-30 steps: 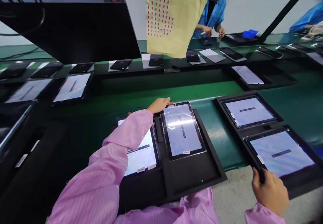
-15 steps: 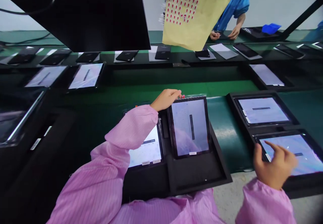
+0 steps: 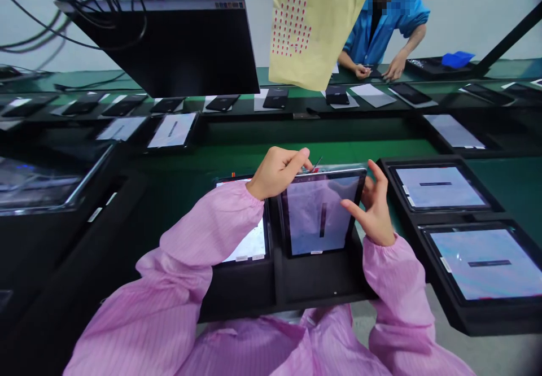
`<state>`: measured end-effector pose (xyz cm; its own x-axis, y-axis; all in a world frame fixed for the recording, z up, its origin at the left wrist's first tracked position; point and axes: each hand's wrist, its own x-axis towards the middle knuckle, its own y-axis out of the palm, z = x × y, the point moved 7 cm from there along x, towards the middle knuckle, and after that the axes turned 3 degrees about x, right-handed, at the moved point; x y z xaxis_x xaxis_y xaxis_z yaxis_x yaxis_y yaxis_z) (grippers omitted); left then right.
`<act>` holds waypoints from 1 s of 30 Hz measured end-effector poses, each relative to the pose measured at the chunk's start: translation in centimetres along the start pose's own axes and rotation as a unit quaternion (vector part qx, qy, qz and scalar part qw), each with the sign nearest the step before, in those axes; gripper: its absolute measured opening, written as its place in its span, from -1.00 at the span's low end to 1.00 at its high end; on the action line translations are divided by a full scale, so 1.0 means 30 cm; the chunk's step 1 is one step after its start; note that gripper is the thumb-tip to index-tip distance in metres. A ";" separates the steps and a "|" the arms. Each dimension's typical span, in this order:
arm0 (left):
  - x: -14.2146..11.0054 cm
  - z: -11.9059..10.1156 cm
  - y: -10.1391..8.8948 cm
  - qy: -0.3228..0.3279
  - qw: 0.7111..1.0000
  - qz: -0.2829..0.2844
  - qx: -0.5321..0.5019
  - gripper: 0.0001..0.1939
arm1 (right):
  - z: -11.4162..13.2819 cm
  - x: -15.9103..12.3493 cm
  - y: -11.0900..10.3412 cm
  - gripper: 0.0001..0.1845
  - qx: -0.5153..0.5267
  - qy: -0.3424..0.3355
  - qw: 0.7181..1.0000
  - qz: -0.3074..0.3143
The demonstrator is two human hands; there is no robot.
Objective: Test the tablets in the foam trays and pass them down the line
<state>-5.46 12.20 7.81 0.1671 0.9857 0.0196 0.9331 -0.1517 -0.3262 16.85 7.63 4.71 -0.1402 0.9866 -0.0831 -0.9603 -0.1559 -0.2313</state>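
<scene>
A tablet (image 3: 305,218) with a lit screen and a dark bar on it leans tilted up in the right section of a black tray (image 3: 322,285). My left hand (image 3: 277,171) is closed at the tablet's top edge, its fingertips partly hidden behind it. Beside those fingertips shows a small red spot, and a thin pointed thing (image 3: 317,163) I cannot identify. At the tablet's right edge is my right hand (image 3: 375,209), thumb in front of the screen and fingers spread. A second lit tablet (image 3: 249,246) lies in the tray's left section, partly covered by my left sleeve.
Two lit tablets (image 3: 438,186) lie in a black tray at the right. Further tablets (image 3: 173,130) and dark devices (image 3: 275,98) on white sheets line the back. A monitor (image 3: 182,48) and a yellow sheet (image 3: 305,37) hang overhead. A person in blue (image 3: 381,31) works across the line.
My right hand has moved left from the right-hand tray to the tilted tablet's right edge. The tablet stands more upright. The view has shifted, showing more of the person opposite.
</scene>
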 end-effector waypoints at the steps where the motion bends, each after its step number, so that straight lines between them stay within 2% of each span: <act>1: 0.004 0.013 0.000 -0.010 1.000 -0.007 -0.009 -0.41 | -0.008 -0.001 0.004 0.05 0.007 0.006 1.000 -0.003; 6: 0.054 0.113 0.013 -0.054 0.997 -0.015 -0.051 -0.38 | -0.053 0.044 0.021 -0.08 0.034 0.007 0.999 -0.009; 10: 0.143 0.261 0.044 -0.103 0.993 0.000 -0.056 -0.36 | -0.147 0.131 0.036 -0.11 0.015 0.044 0.999 0.022; 14: 0.221 0.432 0.076 -0.164 0.982 0.069 -0.062 -0.38 | -0.296 0.210 0.041 -0.18 -0.071 0.094 0.993 0.011; 16: 0.215 0.493 0.055 -0.188 0.973 0.113 -0.072 -0.42 | -0.365 0.228 0.045 -0.28 -0.098 0.110 0.989 0.000; 18: 0.169 0.529 -0.018 -0.204 0.968 0.123 -0.079 -0.46 | -0.416 0.232 0.051 -0.31 -0.120 0.122 0.985 -0.006; 19: 0.132 0.538 -0.077 -0.205 0.970 0.105 -0.078 -0.46 | -0.433 0.230 0.055 -0.29 -0.132 0.126 0.983 -0.006; 21: 0.027 0.543 -0.225 -0.196 0.978 0.028 -0.061 -0.44 | -0.450 0.226 0.065 -0.17 -0.152 0.131 0.980 0.002; 23: -0.114 0.538 -0.376 -0.186 0.980 -0.074 -0.020 -0.39 | -0.450 0.222 0.080 0.04 -0.167 0.139 0.976 0.017; 25: -0.268 0.525 -0.483 -0.180 0.969 -0.158 0.056 -0.38 | -0.443 0.218 0.101 0.27 -0.179 0.154 0.971 0.040; 27: -0.392 0.495 -0.517 -0.157 0.953 -0.198 0.164 -0.44 | -0.423 0.214 0.120 0.39 -0.203 0.162 0.964 0.060; 28: -0.434 0.475 -0.503 -0.137 0.945 -0.197 0.223 -0.48 | -0.403 0.215 0.121 0.38 -0.236 0.150 0.958 0.058; 30: -0.472 0.431 -0.415 -0.078 0.931 -0.145 0.327 -0.55 | -0.335 0.219 0.103 0.25 -0.335 0.091 0.938 0.018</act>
<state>-23.57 1.08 -0.63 -0.1567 0.9847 0.0761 0.5300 0.1488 -0.8349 15.37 13.15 -6.31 -0.0679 0.9652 -0.2524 -0.5795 -0.2440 -0.7776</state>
